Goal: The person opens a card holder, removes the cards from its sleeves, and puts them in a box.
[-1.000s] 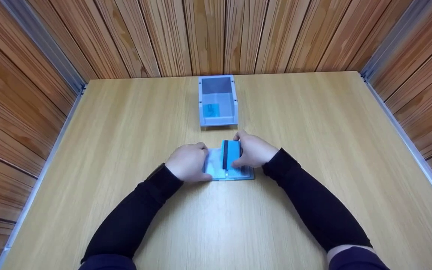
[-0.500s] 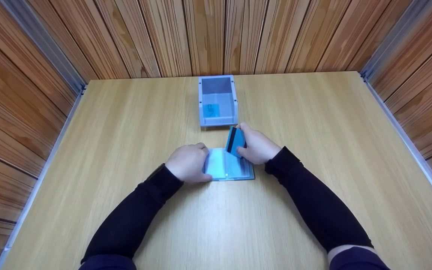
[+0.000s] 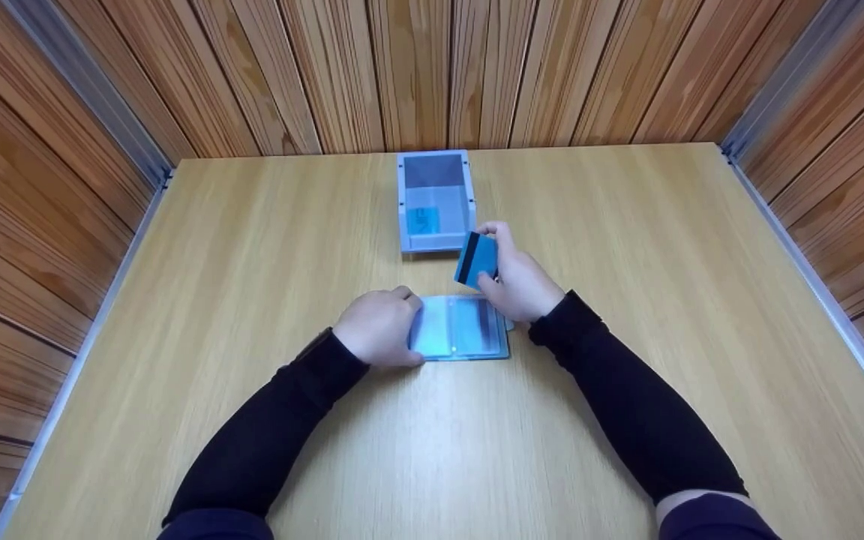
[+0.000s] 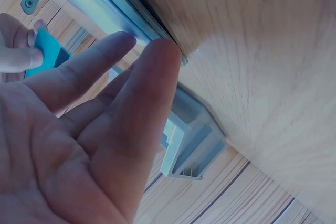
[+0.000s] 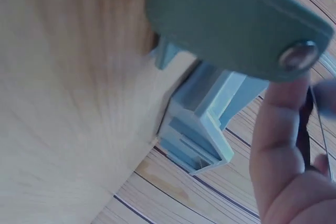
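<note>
An open card holder (image 3: 432,328) with clear plastic sleeves lies on the table. My left hand (image 3: 376,328) holds its left side, the thumb at the near edge; in the left wrist view the fingertips touch the edge of the holder's layers. My right hand (image 3: 523,286) pinches a blue card (image 3: 476,260) with a black stripe, raised and tilted just beyond the holder's far right corner. In the right wrist view, the holder's green strap (image 5: 226,22) with a metal snap juts out close to the right hand, and the card is seen nearly edge-on.
A pale blue-grey bin (image 3: 438,242) stands beyond the holder, near the back of the table (image 3: 289,225). Inside it is a flat teal piece (image 3: 423,220) with dark marks. Wood-plank walls (image 3: 417,75) enclose the back and sides.
My right hand has lifted the blue card away from the holder's right page and moved it forward toward the bin, tilting it. The left hand has stayed almost in place.
</note>
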`<action>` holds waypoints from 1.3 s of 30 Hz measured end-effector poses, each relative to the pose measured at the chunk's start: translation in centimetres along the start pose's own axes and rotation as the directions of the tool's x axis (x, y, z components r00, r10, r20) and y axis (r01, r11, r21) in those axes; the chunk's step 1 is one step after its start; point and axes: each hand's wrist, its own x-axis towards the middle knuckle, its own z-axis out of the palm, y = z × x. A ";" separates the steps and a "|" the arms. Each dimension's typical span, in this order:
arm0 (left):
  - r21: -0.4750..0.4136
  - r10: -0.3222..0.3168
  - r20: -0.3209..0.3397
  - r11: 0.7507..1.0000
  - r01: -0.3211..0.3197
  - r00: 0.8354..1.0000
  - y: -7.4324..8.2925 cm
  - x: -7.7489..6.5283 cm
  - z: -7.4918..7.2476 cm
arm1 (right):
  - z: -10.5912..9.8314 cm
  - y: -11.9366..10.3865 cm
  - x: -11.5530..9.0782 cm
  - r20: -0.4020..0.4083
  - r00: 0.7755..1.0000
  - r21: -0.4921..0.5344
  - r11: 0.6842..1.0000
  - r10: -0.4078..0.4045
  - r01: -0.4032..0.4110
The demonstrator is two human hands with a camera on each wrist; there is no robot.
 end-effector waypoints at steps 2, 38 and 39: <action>0.000 0.006 -0.009 1.000 -0.006 1.000 0.0 0.0 0.0 | -0.1 -0.2 -0.1 -0.023 1.000 0.020 1.000 -0.015 0.015; 0.018 0.010 -0.001 1.000 -0.010 1.000 0.1 -0.1 -0.3 | 1.3 -6.3 11.4 -0.109 0.979 -0.001 0.985 0.170 -0.171; 0.016 0.010 0.001 1.000 -0.010 1.000 0.1 -0.1 -0.3 | 1.7 -6.1 11.7 -0.111 0.978 -0.007 0.984 0.177 -0.179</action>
